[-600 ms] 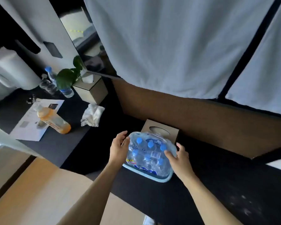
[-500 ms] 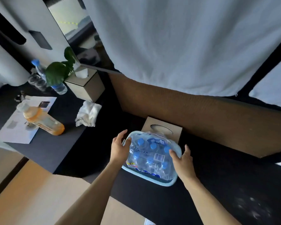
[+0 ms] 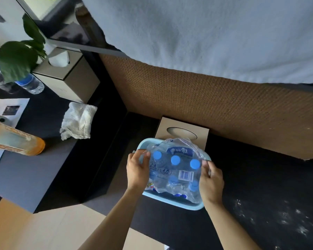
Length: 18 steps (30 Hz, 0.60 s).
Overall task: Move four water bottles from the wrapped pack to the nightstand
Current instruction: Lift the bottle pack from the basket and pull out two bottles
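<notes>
A clear plastic-wrapped pack of water bottles [image 3: 175,170] with blue caps sits in a light blue tray [image 3: 170,200] on a low dark surface. My left hand [image 3: 136,171] grips the wrap at the pack's left side, fingers curled over its top edge. My right hand [image 3: 210,181] grips the wrap at the right side, beside the rightmost blue cap. The dark nightstand top [image 3: 31,170] lies to the left, higher than the tray.
On the nightstand stand an orange drink bottle [image 3: 14,139], a crumpled tissue [image 3: 78,120], a tissue box [image 3: 69,78], a water bottle [image 3: 30,83], a plant [image 3: 16,58] and papers [image 3: 5,109]. A beige box [image 3: 182,131] sits behind the tray, against a woven panel [image 3: 206,98].
The view has moved closer and tilted down onto the pack. Both hands have shifted up the pack's sides and closed on the wrap near the top row of caps.
</notes>
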### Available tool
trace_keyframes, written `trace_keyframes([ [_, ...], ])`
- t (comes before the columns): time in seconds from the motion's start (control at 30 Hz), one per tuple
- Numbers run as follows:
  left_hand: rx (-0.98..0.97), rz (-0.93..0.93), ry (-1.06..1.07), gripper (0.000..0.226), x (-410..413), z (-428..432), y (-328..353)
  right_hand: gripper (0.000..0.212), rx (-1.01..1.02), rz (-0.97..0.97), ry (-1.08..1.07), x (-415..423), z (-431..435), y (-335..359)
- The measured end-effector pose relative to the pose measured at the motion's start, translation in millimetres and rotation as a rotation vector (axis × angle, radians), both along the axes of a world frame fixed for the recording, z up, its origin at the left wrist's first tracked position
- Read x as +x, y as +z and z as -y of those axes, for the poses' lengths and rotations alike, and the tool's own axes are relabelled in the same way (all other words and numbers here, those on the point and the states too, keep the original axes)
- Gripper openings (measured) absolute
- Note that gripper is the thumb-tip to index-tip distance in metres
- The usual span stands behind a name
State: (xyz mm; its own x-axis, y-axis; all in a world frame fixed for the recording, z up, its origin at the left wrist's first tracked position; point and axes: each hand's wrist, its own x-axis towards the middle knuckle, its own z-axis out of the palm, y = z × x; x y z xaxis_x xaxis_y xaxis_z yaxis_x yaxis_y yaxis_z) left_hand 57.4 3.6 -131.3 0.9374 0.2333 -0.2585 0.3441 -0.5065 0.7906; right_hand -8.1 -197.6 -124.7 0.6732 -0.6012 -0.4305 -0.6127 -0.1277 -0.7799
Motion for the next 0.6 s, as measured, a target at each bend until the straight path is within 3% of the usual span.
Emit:
trace_keyframes([
  [0.27,-0.015,0.025,0.017,0.025,-5,14,32,0.033,0.096,0.131,-0.137,-1,5,13],
  [0.47,0.028,0.223,-0.011,0.012,-13,36,103,0.025,0.162,0.328,-0.158,-5,27,62],
  [0.6,-0.001,0.341,-0.054,0.013,-21,74,158,0.03,0.186,0.434,-0.201,-17,61,108],
])
